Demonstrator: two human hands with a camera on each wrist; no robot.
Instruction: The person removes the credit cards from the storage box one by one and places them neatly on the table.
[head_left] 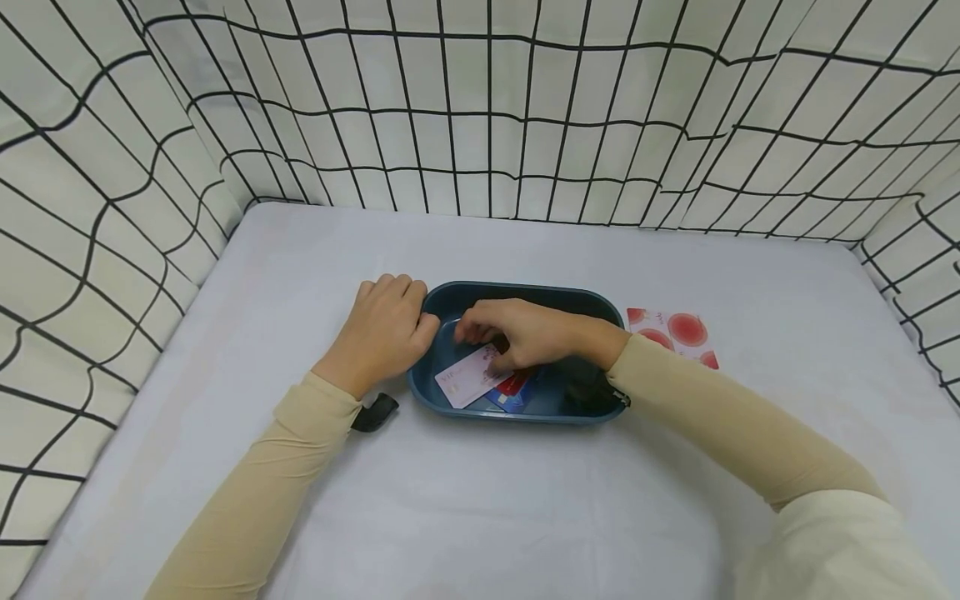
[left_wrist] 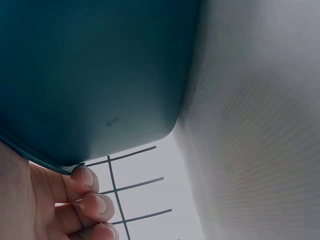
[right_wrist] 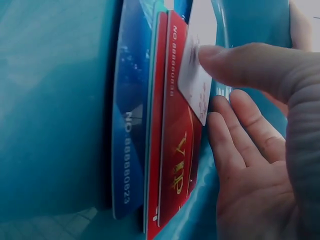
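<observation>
A blue plastic tray rests on the white-covered table. My left hand grips its left end, fingers curled over the rim, as the left wrist view also shows. Inside the tray lies a loose stack of cards. On top is a pale pink card; under it are a red card marked VIP and a blue card. My right hand reaches into the tray from the right. Its thumb touches the pale card's face, while the other fingers bend beside the stack, apart from the thumb.
A pink sheet with red circles lies on the table at the tray's right end, partly behind the right forearm. A black device sits by the left wrist. Black wire grid stands around the table's back and sides.
</observation>
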